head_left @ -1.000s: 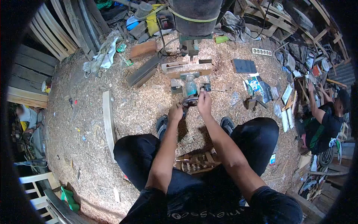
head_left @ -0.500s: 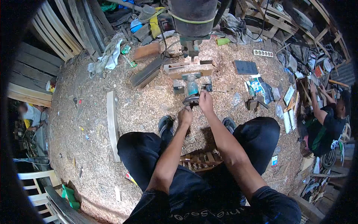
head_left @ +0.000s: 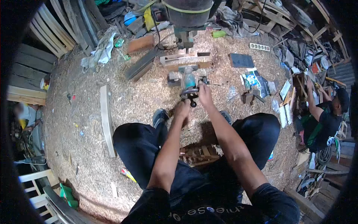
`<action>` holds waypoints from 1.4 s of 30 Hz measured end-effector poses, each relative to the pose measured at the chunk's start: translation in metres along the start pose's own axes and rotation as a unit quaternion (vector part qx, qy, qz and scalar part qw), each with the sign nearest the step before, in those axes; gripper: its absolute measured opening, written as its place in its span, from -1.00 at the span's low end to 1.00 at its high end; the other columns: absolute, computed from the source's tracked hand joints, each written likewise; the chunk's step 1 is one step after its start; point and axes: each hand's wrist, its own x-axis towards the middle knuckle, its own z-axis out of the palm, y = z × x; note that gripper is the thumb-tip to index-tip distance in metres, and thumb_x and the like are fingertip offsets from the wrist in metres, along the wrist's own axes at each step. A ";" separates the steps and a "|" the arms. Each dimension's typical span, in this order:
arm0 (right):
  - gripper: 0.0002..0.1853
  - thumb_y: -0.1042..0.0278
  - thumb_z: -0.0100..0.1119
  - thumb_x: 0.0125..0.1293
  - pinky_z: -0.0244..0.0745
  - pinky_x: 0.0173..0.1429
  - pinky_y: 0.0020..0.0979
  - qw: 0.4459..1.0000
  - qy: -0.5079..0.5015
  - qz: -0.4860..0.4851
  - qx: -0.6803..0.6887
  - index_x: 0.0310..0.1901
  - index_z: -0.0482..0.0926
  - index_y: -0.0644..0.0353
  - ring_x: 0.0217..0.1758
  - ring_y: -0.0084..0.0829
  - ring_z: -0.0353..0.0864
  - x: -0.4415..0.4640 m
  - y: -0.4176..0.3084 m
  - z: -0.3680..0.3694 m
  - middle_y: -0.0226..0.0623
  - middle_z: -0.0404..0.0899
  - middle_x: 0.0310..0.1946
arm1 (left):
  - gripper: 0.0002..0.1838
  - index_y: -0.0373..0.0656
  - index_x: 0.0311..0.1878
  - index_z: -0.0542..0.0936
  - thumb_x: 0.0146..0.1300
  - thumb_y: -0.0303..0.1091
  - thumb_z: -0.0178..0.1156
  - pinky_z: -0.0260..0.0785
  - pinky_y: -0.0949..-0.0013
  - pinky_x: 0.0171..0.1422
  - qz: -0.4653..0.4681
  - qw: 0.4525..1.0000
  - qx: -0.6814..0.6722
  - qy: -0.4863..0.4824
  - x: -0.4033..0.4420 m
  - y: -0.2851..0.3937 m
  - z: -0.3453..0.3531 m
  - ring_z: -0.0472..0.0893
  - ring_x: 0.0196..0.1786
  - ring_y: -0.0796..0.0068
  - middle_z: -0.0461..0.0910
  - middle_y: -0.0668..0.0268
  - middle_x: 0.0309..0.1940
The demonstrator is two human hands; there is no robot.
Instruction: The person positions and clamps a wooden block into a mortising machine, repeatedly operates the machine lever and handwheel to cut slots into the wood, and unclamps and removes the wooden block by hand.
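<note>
In front of me a drilling machine point(head_left: 188, 15) hangs over a wooden workpiece point(head_left: 177, 66), which sits in a vise with a green body point(head_left: 190, 80). The bit point(head_left: 187, 47) shows just above the wood. A dark metal handwheel point(head_left: 185, 93) with a black knob point(head_left: 192, 104) faces me. My left hand point(head_left: 182, 109) is closed at the wheel's lower left edge, beside the knob. Closed at the wheel's right side is my right hand point(head_left: 204, 96); its fingertips are partly hidden near a small black fitting.
Wood shavings cover the floor. A dark beam point(head_left: 141, 65), a reddish block point(head_left: 140, 44) and a dark slab point(head_left: 241, 60) lie around the machine. A long board point(head_left: 107, 121) lies left. A power strip point(head_left: 259, 47) is at back right. Another person point(head_left: 322, 119) works at right, one more point(head_left: 28, 117) at left.
The handwheel's knob now shows plainly between my hands, to the right of my left hand. Both hands stay at the wheel. The whole view has shifted slightly.
</note>
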 end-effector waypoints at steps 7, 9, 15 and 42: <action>-0.42 -0.10 0.02 0.46 0.48 -0.05 -0.30 0.998 0.040 0.023 -0.049 -0.19 0.65 0.43 -0.22 -0.33 0.63 -0.008 -0.015 0.007 -0.01 0.66 -0.38 | -0.47 -0.25 -0.21 0.62 0.53 0.05 -0.12 0.42 0.19 -0.17 0.051 0.921 -0.313 0.226 0.011 0.004 -0.030 0.57 -0.39 0.23 0.58 0.16 -0.51; -0.46 -0.05 0.06 0.41 0.46 -0.14 -0.27 0.997 0.019 0.050 -0.051 -0.30 0.65 0.42 -0.33 -0.37 0.59 -0.004 -0.021 0.005 -0.09 0.62 -0.49 | -0.43 -0.27 -0.23 0.61 0.55 0.08 -0.14 0.40 0.15 -0.20 0.112 0.920 -0.248 0.283 0.032 0.003 -0.009 0.55 -0.39 0.26 0.57 0.23 -0.51; -0.56 0.15 0.15 0.31 0.30 -0.43 -0.30 0.995 0.059 0.077 0.009 -0.61 0.55 0.35 -0.57 -0.57 0.39 -0.001 -0.017 0.009 -0.39 0.43 -0.72 | -0.52 -0.37 -0.44 0.55 0.42 -0.21 -0.20 0.33 -0.07 -0.26 0.101 0.908 -0.217 0.343 0.036 0.041 -0.011 0.54 -0.40 -0.23 0.55 -0.15 -0.50; -0.56 0.12 -0.12 0.46 0.40 -0.22 -0.23 0.997 0.073 0.028 0.014 -0.36 0.58 0.33 -0.38 -0.27 0.56 -0.003 -0.019 0.000 -0.10 0.61 -0.44 | -0.59 -0.17 -0.52 0.49 0.42 -0.20 -0.14 0.31 0.33 -0.35 -0.028 0.829 -0.538 0.150 0.032 0.032 -0.024 0.42 -0.49 0.48 0.42 0.38 -0.61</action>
